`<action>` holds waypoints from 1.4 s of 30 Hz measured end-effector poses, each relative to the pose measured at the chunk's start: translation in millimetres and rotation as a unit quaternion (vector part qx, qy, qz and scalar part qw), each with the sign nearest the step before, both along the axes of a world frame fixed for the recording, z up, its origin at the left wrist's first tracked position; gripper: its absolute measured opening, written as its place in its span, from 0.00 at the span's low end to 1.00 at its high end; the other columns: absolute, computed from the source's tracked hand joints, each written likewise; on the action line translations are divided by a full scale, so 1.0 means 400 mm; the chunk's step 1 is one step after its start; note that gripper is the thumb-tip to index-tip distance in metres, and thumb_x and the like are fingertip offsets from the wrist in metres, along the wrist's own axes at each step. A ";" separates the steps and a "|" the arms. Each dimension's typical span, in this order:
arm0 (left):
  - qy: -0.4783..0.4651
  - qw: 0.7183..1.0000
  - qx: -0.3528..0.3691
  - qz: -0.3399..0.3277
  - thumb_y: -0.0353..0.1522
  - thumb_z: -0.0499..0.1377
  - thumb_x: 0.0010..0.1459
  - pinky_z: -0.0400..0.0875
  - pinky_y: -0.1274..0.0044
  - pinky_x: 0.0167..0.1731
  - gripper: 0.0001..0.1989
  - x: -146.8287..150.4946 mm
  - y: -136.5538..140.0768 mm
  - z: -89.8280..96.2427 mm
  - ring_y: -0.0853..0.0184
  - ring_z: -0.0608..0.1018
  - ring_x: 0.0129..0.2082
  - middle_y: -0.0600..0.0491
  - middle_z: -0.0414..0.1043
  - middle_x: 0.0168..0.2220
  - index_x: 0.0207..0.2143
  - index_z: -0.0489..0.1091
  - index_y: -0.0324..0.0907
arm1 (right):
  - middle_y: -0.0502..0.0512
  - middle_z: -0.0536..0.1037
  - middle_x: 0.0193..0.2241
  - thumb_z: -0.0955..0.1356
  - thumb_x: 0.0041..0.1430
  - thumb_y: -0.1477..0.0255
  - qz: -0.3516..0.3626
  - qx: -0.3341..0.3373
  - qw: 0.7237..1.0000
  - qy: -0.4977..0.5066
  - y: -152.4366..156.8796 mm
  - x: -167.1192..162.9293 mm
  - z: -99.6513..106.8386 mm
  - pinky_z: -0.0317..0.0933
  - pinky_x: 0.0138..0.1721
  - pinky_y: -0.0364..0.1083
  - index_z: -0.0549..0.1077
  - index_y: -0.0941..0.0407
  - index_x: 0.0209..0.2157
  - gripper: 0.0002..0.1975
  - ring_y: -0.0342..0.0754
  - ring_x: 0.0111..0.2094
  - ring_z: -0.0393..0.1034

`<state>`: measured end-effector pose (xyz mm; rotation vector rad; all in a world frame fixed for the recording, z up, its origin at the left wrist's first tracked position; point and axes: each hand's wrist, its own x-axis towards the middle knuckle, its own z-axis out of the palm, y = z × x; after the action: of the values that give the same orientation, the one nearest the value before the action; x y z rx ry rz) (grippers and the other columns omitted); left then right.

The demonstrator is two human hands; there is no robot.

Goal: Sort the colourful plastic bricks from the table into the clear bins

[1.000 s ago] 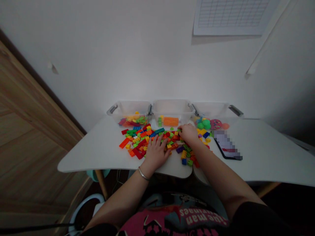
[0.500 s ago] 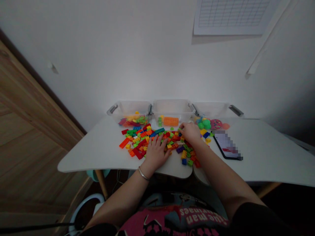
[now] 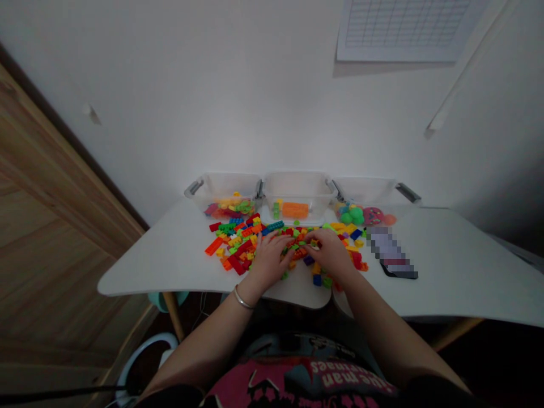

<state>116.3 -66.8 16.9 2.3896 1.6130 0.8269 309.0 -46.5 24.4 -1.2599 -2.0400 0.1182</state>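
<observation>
Loose plastic building bricks (image 3: 243, 247) in red, orange, yellow, green and blue lie heaped in front of me. My left hand (image 3: 271, 259) rests over the middle of the heap, palm down, its fingers stretched out and nothing visibly gripped. Just to its right, my right hand (image 3: 332, 253) is bent inward with thumb and fingers pinched. A small green brick (image 3: 302, 243) shows at those fingertips, partly covered. The two hands' fingertips are close together. Bricks under both palms are hidden.
Three clear bins stand along the wall: the left bin (image 3: 225, 182) holds mixed bricks, the middle bin (image 3: 297, 181) an orange block and small pieces, the right bin (image 3: 369, 187) balls and rounded toys. A phone (image 3: 393, 252) lies right on the white table (image 3: 157, 255).
My right hand has drawn back from the far side of the heap, toward me and my left hand, with a green brick at its fingertips. The left hand has barely moved.
</observation>
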 end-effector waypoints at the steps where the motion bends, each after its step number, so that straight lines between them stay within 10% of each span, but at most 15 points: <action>1: -0.016 1.000 0.001 -0.010 0.37 0.54 0.64 0.49 0.50 0.65 0.17 0.003 0.002 0.006 0.56 0.68 0.60 0.51 0.76 0.53 0.53 0.73 0.49 | 0.54 0.78 0.33 0.69 0.58 0.72 0.007 0.005 1.000 -0.005 -0.006 -0.004 0.000 0.62 0.42 0.51 0.74 0.53 0.32 0.01 0.52 0.38 0.70; 6: -0.096 0.994 -0.035 -0.046 0.34 0.59 0.59 0.70 0.66 0.50 0.12 0.016 0.020 0.028 0.60 0.77 0.45 0.49 0.80 0.42 0.44 0.77 0.44 | 0.55 0.77 0.32 0.68 0.57 0.76 0.040 0.054 0.998 -0.002 -0.019 -0.018 0.002 0.62 0.43 0.51 0.74 0.53 0.31 0.04 0.53 0.39 0.69; 15: -0.285 0.949 -0.107 -0.077 0.36 0.62 0.55 0.72 0.76 0.35 0.09 -0.005 0.065 0.047 0.68 0.77 0.34 0.53 0.77 0.34 0.37 0.75 0.41 | 0.57 0.79 0.39 0.68 0.60 0.73 0.037 0.100 0.994 0.012 -0.025 -0.009 0.008 0.62 0.50 0.54 0.75 0.53 0.41 0.07 0.54 0.45 0.70; 19: -0.384 0.923 -0.003 0.000 0.38 0.64 0.51 0.71 0.77 0.35 0.12 -0.079 0.128 0.081 0.68 0.76 0.33 0.54 0.74 0.34 0.36 0.73 0.42 | 0.58 0.79 0.41 0.67 0.61 0.70 -0.027 0.117 0.993 -0.014 -0.023 0.027 0.001 0.60 0.53 0.55 0.75 0.54 0.42 0.08 0.55 0.46 0.70; 24: -0.521 0.809 0.208 0.174 0.34 0.61 0.52 0.70 0.79 0.36 0.10 -0.207 0.237 0.125 0.72 0.74 0.33 0.55 0.72 0.35 0.37 0.68 0.42 | 0.59 0.80 0.40 0.65 0.64 0.68 -0.092 0.155 0.982 -0.051 -0.026 0.079 -0.039 0.61 0.51 0.53 0.76 0.57 0.40 0.10 0.55 0.45 0.70; 30: -0.355 0.868 0.230 0.259 0.29 0.59 0.51 0.68 0.75 0.47 0.07 -0.315 0.324 0.168 0.68 0.75 0.39 0.53 0.74 0.37 0.35 0.70 0.41 | 0.58 0.80 0.39 0.61 0.67 0.69 -0.104 0.162 0.979 -0.071 -0.036 0.096 -0.064 0.60 0.52 0.52 0.76 0.57 0.40 0.13 0.53 0.44 0.69; 42: -0.006 0.950 0.043 0.310 0.34 0.56 0.51 0.67 0.67 0.51 0.14 -0.412 0.407 0.191 0.53 0.78 0.46 0.44 0.80 0.39 0.35 0.78 0.39 | 0.59 0.79 0.44 0.64 0.64 0.69 -0.156 0.189 0.967 -0.067 -0.037 0.089 -0.068 0.59 0.54 0.54 0.78 0.57 0.39 0.11 0.55 0.51 0.66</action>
<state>-48.5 96.0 93.2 1.9138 2.4113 1.0095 344.5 -61.3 -2.8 -1.3467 -1.8313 -0.4937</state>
